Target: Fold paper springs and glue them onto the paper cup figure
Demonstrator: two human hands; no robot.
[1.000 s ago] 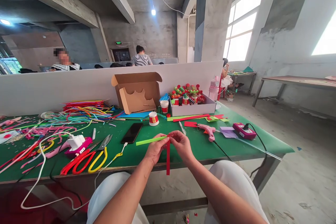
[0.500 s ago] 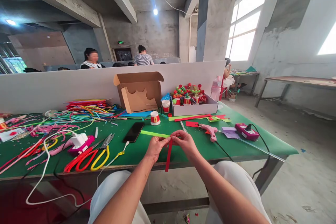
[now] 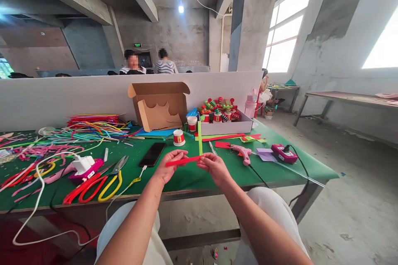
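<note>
Over the front edge of the table, my right hand (image 3: 214, 167) pinches the corner where a red paper strip (image 3: 183, 161) and a green paper strip (image 3: 200, 138) meet. The green one stands up from that corner, while the red one runs left across my left hand (image 3: 166, 168). My left fingers are curled behind the red strip, with part of the thumb side hidden by it. Beyond my hands stands a red and white paper cup (image 3: 179, 137). A black phone (image 3: 152, 154) lies left of them, and a pink glue gun (image 3: 242, 153) lies to the right.
Scissors (image 3: 115, 180) and a magenta power socket (image 3: 87, 170) with cables lie on the left. Pipe cleaners (image 3: 93, 128) are heaped behind. An open cardboard box (image 3: 158, 107) and a white box (image 3: 225, 127) of decorated cups stand by the divider. Another socket (image 3: 284, 154) sits right.
The joined strips have turned: green now points up and red points left, instead of green left and red down. My left hand has moved left from the corner. The view has shifted slightly.
</note>
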